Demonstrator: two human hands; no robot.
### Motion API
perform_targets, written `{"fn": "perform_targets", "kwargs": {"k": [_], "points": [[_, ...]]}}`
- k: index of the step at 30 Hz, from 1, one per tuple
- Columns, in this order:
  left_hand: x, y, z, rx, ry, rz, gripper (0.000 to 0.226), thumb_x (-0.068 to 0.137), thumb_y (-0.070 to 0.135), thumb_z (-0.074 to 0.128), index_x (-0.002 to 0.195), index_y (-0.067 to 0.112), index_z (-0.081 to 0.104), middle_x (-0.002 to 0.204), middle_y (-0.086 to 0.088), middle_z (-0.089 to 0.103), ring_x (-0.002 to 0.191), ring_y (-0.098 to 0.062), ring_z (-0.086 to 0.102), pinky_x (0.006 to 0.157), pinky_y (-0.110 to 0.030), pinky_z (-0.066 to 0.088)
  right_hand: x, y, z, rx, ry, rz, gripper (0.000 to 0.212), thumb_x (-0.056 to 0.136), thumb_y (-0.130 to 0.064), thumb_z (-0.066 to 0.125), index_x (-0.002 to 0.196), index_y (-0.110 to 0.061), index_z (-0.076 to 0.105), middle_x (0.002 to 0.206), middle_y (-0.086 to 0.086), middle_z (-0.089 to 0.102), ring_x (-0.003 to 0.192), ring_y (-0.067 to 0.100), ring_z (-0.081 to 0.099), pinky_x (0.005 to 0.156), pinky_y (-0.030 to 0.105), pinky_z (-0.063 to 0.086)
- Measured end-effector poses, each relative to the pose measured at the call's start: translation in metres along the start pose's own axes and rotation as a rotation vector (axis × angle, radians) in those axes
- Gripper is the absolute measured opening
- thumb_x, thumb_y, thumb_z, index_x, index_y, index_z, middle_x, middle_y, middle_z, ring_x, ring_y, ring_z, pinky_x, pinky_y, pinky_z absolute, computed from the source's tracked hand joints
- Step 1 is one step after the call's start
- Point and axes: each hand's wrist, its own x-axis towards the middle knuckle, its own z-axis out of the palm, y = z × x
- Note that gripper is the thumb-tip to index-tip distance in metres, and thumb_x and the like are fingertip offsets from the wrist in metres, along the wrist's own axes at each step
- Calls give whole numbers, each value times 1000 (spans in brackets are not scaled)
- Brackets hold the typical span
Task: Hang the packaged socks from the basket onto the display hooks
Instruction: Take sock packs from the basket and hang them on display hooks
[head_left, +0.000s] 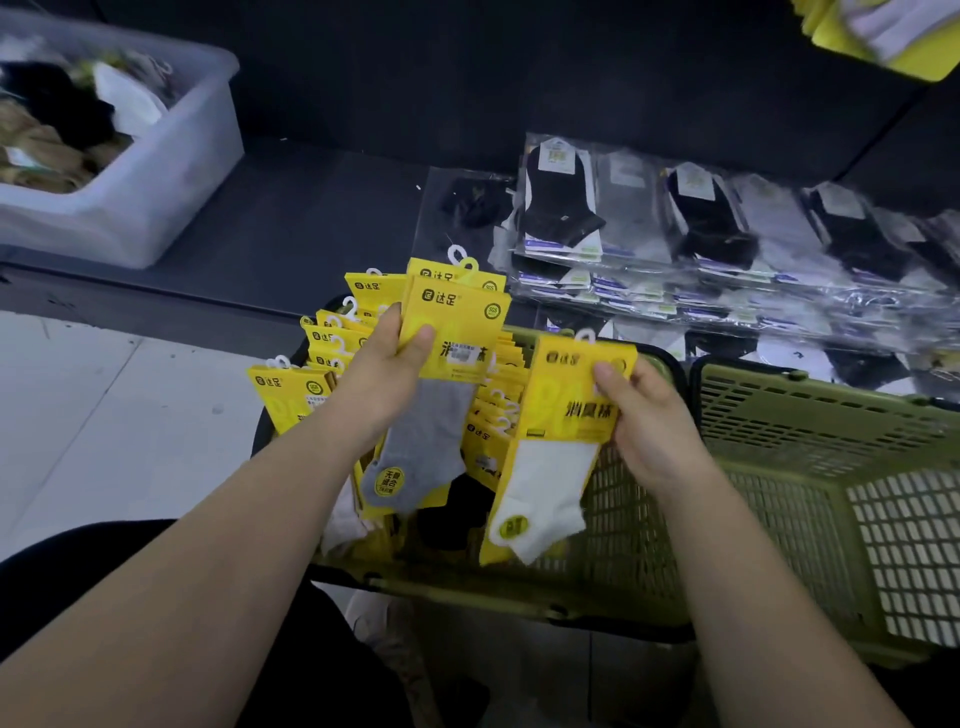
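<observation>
Evidently mid-sort, the yellow card-backed pack with a grey sock (441, 384) sat at the centre of view, fronting a small fan of like packs gripped in the left hand (376, 374). Its thumb (422, 336) lay flat across the card face and the other fingers curled behind, so the white plastic hanger loops (457, 255) stood up together at twelve o'clock, probably to slide onto a hook in one go. Toward three o'clock the right hand (652, 423) pinched a yellow card-backed pack with a white sock (558, 447) at its right edge, thumb in front and fingers folded behind. The pack was tilted face-up, likely to check its colour before it joined the fan. Both bundles hung over the olive-green slotted plastic basket (779, 467), where more yellow sock packs (332, 345) stood on end at its nine o'clock side. No display hook showed. Beyond, at one o'clock, clear-wrapped black and grey socks (675, 223) lay stacked on a dark shelf (322, 208), and a translucent plastic bin (156, 182) of loose items sat at ten o'clock.
</observation>
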Motion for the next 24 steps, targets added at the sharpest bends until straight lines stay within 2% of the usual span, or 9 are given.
{"fn": "perform_targets", "kwargs": {"k": [3,5,8,11,13,15,18,20,24], "points": [[-6,3,7,-65,-15,-20,30,102,34,37,132,39,37,97,43,40,89,22,46,69,-2,34,10,-19,39,85,18,-71,5,88,-22,61,85,-18,62,75,-3,67,70,10,64,66,28,57],[-5,2,8,-59,-10,-34,44,101,40,32,143,27,35,119,27,43,112,5,41,60,-1,34,13,-20,65,58,126,-93,10,93,-16,57,84,-19,58,69,-9,66,67,7,63,63,27,55],[-6,3,11,-4,-59,-38,48,99,40,39,143,22,36,132,14,45,120,-8,46,75,-1,39,15,-9,92,17,248,-121,7,92,-19,59,87,-22,57,74,-9,65,73,9,63,72,32,55],[-5,0,9,-36,-92,-85,48,89,22,64,131,22,42,124,2,60,112,-17,59,90,-30,50,22,5,93,25,333,-150,11,89,-22,64,90,-25,53,73,-13,64,69,1,61,62,14,50],[-1,-2,3,59,-4,-99,49,90,20,64,132,19,41,123,-2,59,112,-23,58,93,-41,49,23,20,79,-115,393,-110,17,88,-25,65,99,-19,52,92,-3,62,79,7,59,64,7,45],[5,-4,-6,62,98,-78,39,92,17,60,127,17,42,114,1,61,104,-21,59,83,-36,50,19,44,57,-449,379,-4,39,85,-24,68,116,-9,50,114,10,55,97,17,56,82,16,45],[11,-6,-15,85,185,-52,22,95,14,55,110,22,40,90,15,55,79,-4,53,58,-20,39,4,81,39,-869,178,152,74,80,-28,74,137,-6,33,133,12,41,123,25,43,104,34,38],[12,-6,-14,106,176,-41,21,96,14,53,108,24,39,87,19,52,75,3,49,54,-16,35,-2,98,42,-938,123,140,83,79,-33,75,141,-6,27,137,12,39,128,27,40,103,35,38],[11,-5,-11,140,141,-23,23,97,12,50,110,27,38,88,23,50,74,7,48,53,-12,33,-2,107,53,-813,271,110,75,79,-27,75,136,-11,29,131,10,50,118,26,52,87,33,46]]}}
